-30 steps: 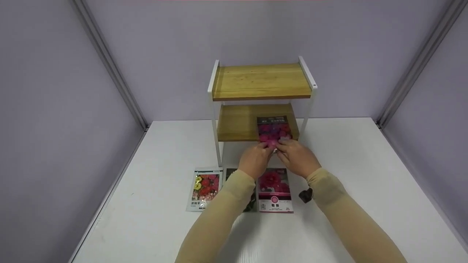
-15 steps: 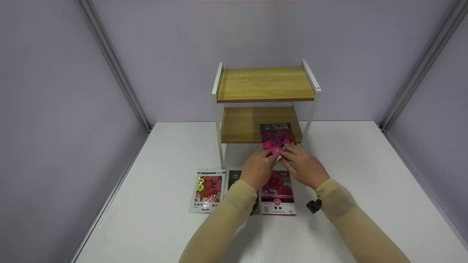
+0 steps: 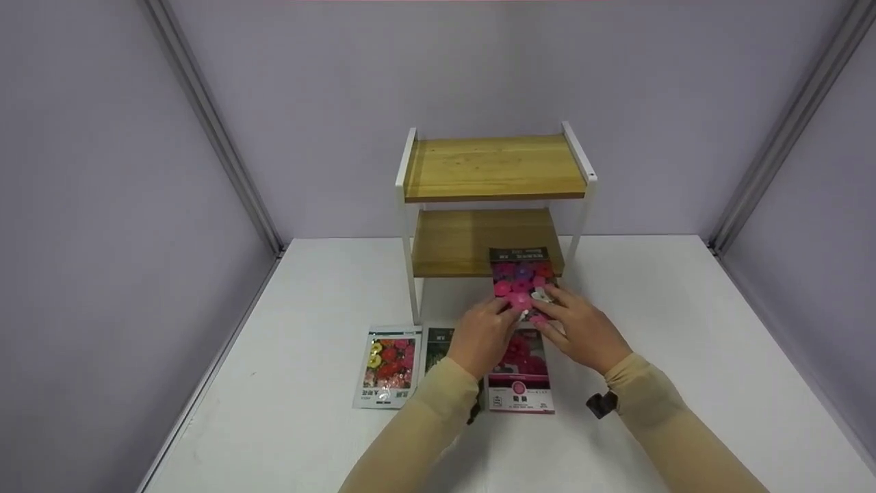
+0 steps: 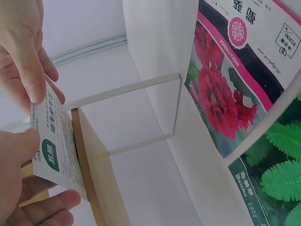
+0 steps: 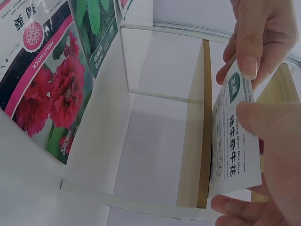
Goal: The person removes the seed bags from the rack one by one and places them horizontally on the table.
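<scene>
Both hands hold a seed packet (image 3: 522,270) with pink, purple and red flowers on its front. Its far part lies over the front edge of the lower wooden shelf (image 3: 452,243), while the near part juts out toward me. My left hand (image 3: 482,335) pinches the packet's near left corner. The near right corner is between the thumb and fingers of my right hand (image 3: 585,332). In the right wrist view, the packet's white printed back (image 5: 233,136) faces the camera, close to the board's edge (image 5: 205,122).
The white-framed rack has a bare upper wooden shelf (image 3: 496,164). On the white table (image 3: 301,301) in front lie a flower packet (image 3: 389,366), a green-leaf packet (image 4: 282,165) partly hidden by my left arm, and a hollyhock packet (image 3: 520,390). Walls rise around the table.
The packet has slid toward me, off more of the lower shelf, with both hands drawing back along with it. The right hand's fingers have spread somewhat. The head view has shifted slightly.
</scene>
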`<state>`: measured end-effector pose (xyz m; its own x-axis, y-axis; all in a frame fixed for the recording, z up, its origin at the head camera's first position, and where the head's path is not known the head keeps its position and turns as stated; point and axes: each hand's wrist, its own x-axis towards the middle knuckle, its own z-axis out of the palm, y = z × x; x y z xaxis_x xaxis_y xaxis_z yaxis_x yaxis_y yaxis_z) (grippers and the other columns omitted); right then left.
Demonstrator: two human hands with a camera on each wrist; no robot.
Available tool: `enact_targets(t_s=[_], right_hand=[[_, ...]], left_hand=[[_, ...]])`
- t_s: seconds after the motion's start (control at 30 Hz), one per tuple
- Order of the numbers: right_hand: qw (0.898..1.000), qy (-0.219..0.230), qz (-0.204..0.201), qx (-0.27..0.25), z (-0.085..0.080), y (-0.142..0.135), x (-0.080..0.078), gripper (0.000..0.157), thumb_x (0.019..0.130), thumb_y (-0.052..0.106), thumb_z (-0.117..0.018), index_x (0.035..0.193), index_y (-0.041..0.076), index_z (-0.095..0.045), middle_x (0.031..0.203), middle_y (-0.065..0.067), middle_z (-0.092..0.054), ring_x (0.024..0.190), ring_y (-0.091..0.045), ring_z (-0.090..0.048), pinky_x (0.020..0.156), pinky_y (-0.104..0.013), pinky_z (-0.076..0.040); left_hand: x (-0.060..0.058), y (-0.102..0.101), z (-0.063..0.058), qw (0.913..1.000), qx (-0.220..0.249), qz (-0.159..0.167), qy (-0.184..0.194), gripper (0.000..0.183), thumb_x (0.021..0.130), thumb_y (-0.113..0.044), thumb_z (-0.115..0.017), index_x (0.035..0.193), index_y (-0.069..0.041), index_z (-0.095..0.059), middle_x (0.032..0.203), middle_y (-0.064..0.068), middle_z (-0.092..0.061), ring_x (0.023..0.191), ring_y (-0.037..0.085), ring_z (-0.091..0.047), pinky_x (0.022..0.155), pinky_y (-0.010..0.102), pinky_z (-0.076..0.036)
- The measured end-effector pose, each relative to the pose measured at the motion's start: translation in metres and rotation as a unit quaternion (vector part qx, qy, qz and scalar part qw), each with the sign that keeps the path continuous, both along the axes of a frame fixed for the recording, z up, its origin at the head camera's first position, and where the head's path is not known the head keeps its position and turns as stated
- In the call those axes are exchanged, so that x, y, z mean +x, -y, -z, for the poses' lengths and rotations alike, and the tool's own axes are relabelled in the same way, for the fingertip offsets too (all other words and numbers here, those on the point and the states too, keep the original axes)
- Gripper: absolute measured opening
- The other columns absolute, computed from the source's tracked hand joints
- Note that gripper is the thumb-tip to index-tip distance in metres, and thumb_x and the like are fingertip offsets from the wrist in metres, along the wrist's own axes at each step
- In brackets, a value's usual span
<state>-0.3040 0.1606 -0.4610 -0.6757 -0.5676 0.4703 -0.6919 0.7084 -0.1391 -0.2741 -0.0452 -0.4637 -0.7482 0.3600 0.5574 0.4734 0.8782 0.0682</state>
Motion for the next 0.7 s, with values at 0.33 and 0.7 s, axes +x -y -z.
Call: enact_targets(t_s=[0.33, 0.7], right_hand=[[0.999, -0.014, -0.029, 0.004, 0.002, -0.013, 0.010, 0.048, 0.088, 0.031, -0.071, 0.133, 0.022, -0.060, 0.141, -0.011, -0.050, 0.124, -0.034, -0.050, 0.095, -0.049, -0.047], [0.997, -0.047, -0.062, -0.006, 0.011, -0.022, 0.026, 0.047, 0.089, 0.034, -0.069, 0.133, 0.020, -0.060, 0.138, -0.013, -0.052, 0.124, -0.038, -0.050, 0.092, -0.051, -0.048]], left_hand=[[0.015, 0.000, 0.001, 0.9996, -0.024, 0.014, -0.011, 0.028, 0.093, -0.030, -0.064, 0.119, -0.021, -0.069, 0.116, 0.001, -0.067, 0.105, 0.016, -0.063, 0.093, 0.028, -0.050], [0.038, 0.001, 0.005, 0.9986, -0.047, 0.016, -0.019, 0.030, 0.093, -0.033, -0.064, 0.122, -0.023, -0.068, 0.124, 0.001, -0.064, 0.116, 0.020, -0.059, 0.098, 0.032, -0.046]])
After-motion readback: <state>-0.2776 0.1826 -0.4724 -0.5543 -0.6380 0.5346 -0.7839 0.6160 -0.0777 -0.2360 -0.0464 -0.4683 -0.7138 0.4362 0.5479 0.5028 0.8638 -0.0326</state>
